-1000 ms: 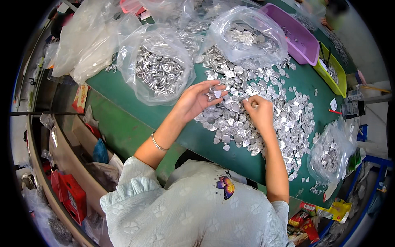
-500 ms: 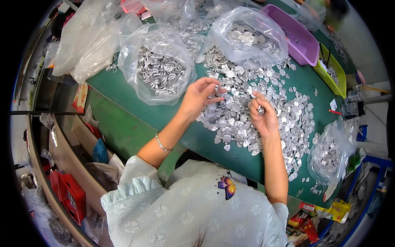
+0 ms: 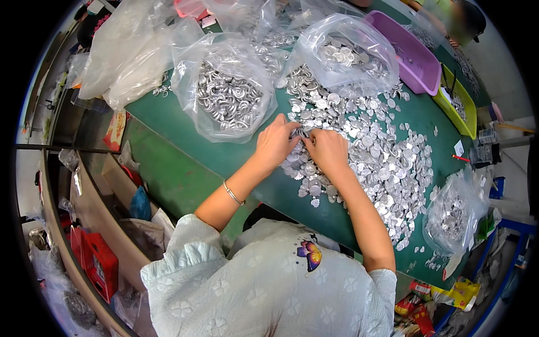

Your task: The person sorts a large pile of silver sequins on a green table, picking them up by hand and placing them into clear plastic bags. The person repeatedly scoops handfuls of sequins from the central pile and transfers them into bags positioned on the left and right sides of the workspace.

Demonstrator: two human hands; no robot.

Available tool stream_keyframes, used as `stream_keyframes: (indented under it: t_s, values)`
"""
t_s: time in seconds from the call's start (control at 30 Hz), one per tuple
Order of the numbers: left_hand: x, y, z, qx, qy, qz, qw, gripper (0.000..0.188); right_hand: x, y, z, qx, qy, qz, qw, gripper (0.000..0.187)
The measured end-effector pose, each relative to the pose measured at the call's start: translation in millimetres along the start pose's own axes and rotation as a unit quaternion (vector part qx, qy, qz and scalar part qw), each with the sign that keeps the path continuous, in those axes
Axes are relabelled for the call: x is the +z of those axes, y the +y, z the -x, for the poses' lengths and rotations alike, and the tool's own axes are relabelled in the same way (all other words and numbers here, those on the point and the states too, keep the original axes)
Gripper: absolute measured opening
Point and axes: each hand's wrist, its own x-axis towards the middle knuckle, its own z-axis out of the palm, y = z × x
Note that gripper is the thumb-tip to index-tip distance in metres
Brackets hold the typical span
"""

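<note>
My left hand [image 3: 275,145] and my right hand [image 3: 328,150] meet fingertip to fingertip over the left edge of a wide heap of flat silver metal pieces [image 3: 387,174], many of them round or scalloped. Both are closed in a pinch. Between the fingertips show small silver metal pieces [image 3: 299,132], partly hidden by the fingers; their exact shape is too small to make out. Just beyond my left hand stands an open clear plastic bag [image 3: 188,106] full of curved, ring-like silver pieces [image 3: 230,100].
Behind the heap lies another clear bag [image 3: 359,78] with silver discs. A purple bin [image 3: 410,56] and a yellow-green bin [image 3: 457,109] stand at the back right. A bag of small pieces [image 3: 452,216] sits at the right edge of the green table [image 3: 185,140]. Another person [image 3: 449,22] is at the far right.
My right hand has moved left from over the heap to meet my left hand. The left fingers, spread before, are now drawn in. The view has shifted slightly.
</note>
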Motion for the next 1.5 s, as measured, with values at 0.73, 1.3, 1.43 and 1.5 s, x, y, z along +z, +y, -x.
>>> stream_keyframes:
  t_s: [0.73, 1.3, 1.43, 1.5]
  values:
    - [7.8, -25.9, -0.8, -0.105, 0.037, 0.349, 0.931, 0.010, -1.8, 4.4, 1.2, -0.060, 0.031, -0.049, 0.997, 0.017]
    - [-20.9, -7.0, 7.9, -0.225, -0.028, 0.471, 0.853, 0.015, -29.1, 12.5, -7.1, 0.116, -0.070, -0.793, 0.593, 0.016]
    - [-11.2, -8.0, 13.2, -0.069, 0.082, 0.075, 0.991, 0.021, 0.8, 24.3, -16.4, 0.047, -0.045, -0.554, 0.830, 0.019]
    - [-9.1, -5.1, 12.0, -0.087, 0.074, 0.065, 0.991, 0.021, 12.2, 7.2, -19.8, -0.114, 0.104, -0.252, 0.955, 0.018]
